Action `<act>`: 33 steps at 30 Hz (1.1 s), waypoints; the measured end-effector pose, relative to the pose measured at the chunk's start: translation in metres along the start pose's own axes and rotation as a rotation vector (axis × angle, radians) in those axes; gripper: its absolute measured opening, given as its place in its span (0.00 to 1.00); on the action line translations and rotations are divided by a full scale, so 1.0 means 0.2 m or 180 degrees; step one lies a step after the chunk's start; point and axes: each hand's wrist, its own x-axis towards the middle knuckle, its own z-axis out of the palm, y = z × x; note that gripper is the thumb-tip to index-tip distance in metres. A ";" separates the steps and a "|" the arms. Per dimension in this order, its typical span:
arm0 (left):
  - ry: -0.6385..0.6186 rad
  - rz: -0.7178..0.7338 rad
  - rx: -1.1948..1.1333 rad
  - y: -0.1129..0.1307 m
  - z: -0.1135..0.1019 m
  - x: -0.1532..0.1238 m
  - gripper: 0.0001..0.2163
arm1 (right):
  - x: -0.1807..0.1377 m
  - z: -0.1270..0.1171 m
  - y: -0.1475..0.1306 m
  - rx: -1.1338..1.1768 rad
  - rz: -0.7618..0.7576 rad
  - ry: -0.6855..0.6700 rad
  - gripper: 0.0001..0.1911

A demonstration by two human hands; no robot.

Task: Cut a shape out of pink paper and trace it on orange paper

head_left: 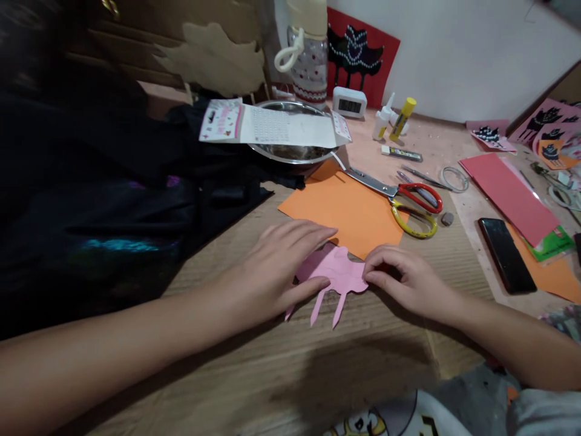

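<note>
A pink paper cutout (338,269) with a wavy outline and thin pointed legs lies on the wooden table. My left hand (284,263) rests over its left part, fingers stretched out and thumb apart, hiding that end. At the cutout's right edge, my right hand (402,278) pinches the paper between thumb and curled fingers. Just beyond both hands lies a sheet of orange paper (347,212). Scissors (394,191) with one red and one yellow handle lie across its far right edge.
Black shiny cloth (113,212) covers the left side. Behind the orange sheet stands a metal bowl (299,158) with a rhinestone sticker pack (290,127) across it. A bottle (308,66), clock (349,102), glue stick (403,120) and phone (507,255) are around.
</note>
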 end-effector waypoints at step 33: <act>0.0232 -0.0743 -0.1028 -0.03 -0.05 0.07 0.23 | 0.13 -0.12 0.07 -0.0165 0.0775 0.0204 0.06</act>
